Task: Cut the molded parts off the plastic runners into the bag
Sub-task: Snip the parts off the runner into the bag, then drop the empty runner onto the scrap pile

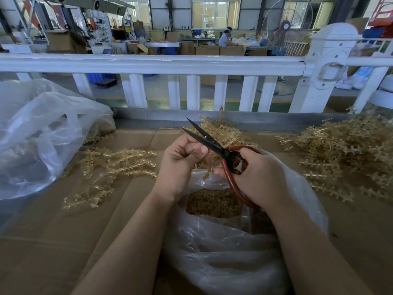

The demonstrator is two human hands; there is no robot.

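My right hand grips the red-brown handles of black scissors, whose blades stand apart and point up and left. My left hand is curled round a tan plastic runner, of which only the lower end shows below the fingers. Both hands hover above the mouth of a clear plastic bag that holds a heap of small tan cut parts. The blades cross just over my left fingers.
Loose tan runners lie on the cardboard-covered table: a spread at left, a small pile behind the scissors, a big pile at right. A second clear bag stands at far left. A white railing borders the back.
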